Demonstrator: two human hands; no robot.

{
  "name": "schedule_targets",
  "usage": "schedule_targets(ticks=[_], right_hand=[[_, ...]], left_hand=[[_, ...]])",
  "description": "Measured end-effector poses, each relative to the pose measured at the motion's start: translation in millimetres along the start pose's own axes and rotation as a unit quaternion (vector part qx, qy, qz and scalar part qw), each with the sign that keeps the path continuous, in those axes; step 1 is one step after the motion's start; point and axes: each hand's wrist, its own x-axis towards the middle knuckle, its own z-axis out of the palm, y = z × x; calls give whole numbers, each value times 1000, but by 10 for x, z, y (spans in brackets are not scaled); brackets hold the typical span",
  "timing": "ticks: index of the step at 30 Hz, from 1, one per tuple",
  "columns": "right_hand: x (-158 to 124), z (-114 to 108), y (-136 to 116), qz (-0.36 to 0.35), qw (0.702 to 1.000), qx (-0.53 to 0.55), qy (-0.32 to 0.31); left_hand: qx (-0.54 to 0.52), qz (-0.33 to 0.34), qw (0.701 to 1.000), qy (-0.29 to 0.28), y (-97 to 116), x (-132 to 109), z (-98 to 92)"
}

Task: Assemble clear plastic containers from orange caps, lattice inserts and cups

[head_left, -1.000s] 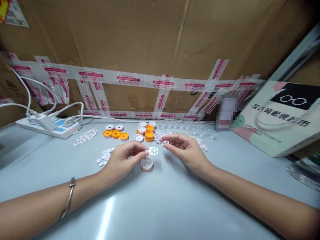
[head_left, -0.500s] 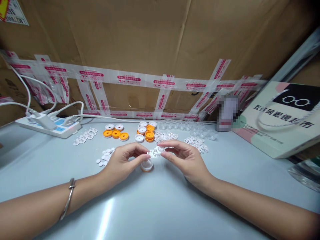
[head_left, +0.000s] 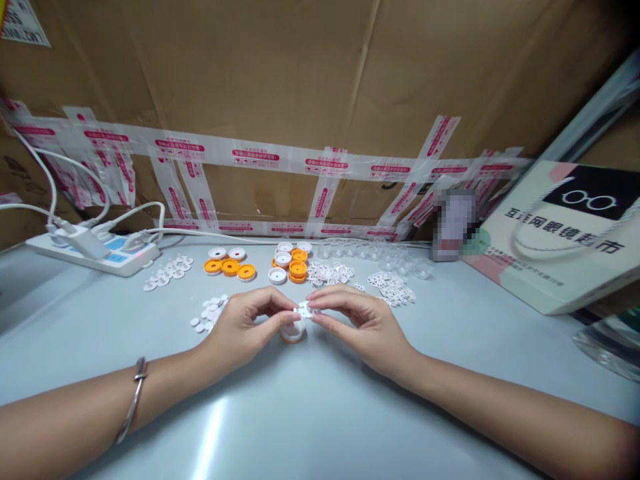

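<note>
My left hand (head_left: 245,327) and my right hand (head_left: 363,320) meet at the middle of the grey table (head_left: 310,413). Both pinch a small white perforated plastic piece (head_left: 304,310) between thumb and fingers. Directly under it a small round cap (head_left: 293,331) with an orange base stands on the table. Behind the hands lie orange and white discs (head_left: 230,267), a stack of orange and white caps (head_left: 295,267) and piles of small white lattice parts (head_left: 330,272).
A white power strip (head_left: 95,257) with plugged cables lies at the back left. Small white discs (head_left: 167,273) are scattered nearby. Clear little cups (head_left: 370,252) line the taped cardboard wall (head_left: 320,120). A printed bag (head_left: 565,233) leans at the right.
My right hand moved left and joined the left hand on the white piece. Both hands sank slightly toward the cap on the table.
</note>
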Motion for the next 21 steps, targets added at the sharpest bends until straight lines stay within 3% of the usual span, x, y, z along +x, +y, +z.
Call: schedule_targets(ticks=[8,13,21], right_hand=[[3,-60,34,-173,976,-126,-45],[-15,-89,47,-224,955,-185,-67],[-44,-160,28,-306,892,-318,-99]], left_hand=[[-24,-2,1000,-5,16,-9,-3],[-32,-11,999,-13,46,-12,3],[-29,-15,999,-21,32,-18,7]])
